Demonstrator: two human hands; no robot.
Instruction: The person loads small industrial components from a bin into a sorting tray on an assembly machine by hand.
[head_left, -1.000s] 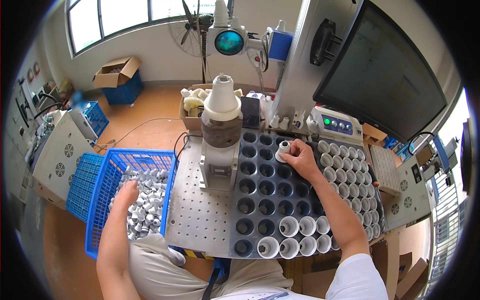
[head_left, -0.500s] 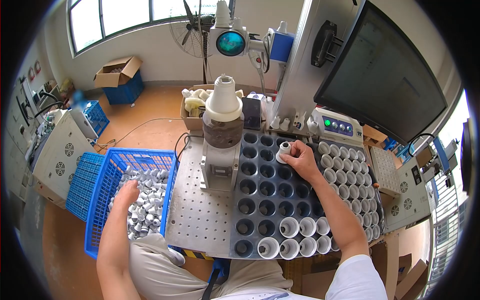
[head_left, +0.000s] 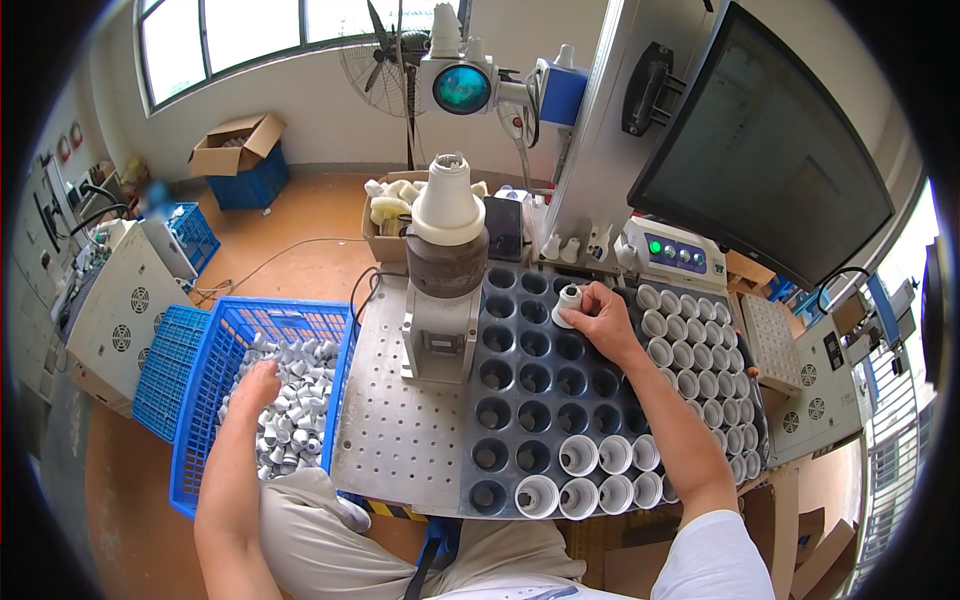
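My right hand (head_left: 600,318) pinches a white cone-shaped cup (head_left: 567,307) with its narrow end up, over the upper part of the black tray (head_left: 512,405) of round holes. My left hand (head_left: 257,385) reaches into the blue basket (head_left: 186,440) and rests at the heap of small white and grey cups (head_left: 298,410). Its fingers are bent, and what they hold, if anything, is hidden. White cups (head_left: 579,455) stand open side up in the tray's near rows and across its right side.
Left of the tray, a machine with a white cone (head_left: 447,205) on top stands on a perforated metal plate (head_left: 395,440). Behind are a lens unit (head_left: 462,88), a control box (head_left: 672,252) and a large monitor (head_left: 765,150). An open carton (head_left: 385,245) stands behind the machine.
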